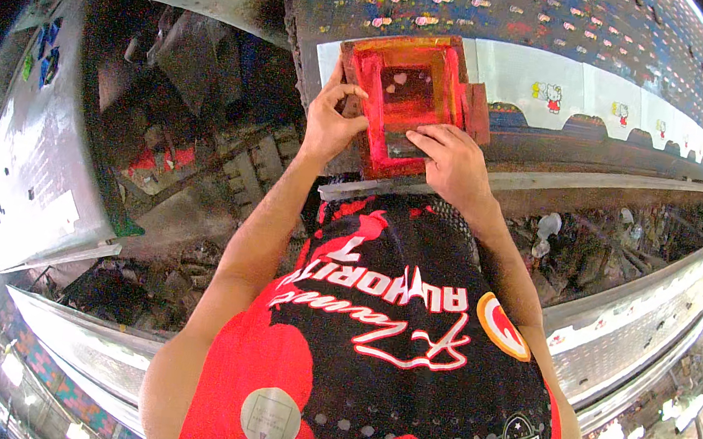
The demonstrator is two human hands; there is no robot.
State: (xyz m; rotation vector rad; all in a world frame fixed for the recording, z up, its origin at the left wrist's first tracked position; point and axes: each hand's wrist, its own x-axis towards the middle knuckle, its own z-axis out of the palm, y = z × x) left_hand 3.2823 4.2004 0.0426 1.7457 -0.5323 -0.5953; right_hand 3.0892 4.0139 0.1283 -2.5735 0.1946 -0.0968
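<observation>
A red frame (396, 167) lies with its slightly longer axis pointing away from the person. Left hand (334, 120) grasps its left rim; right hand (458, 164), bent over it: grip, I can't tell.

1 squarish red-and-orange frame (417, 106), paint-smeared rim, dark centre with 2 pale heart shapes, reddish block (477, 112) jutting from its right side, slightly turned, lying over white sheeting (505, 85)
</observation>
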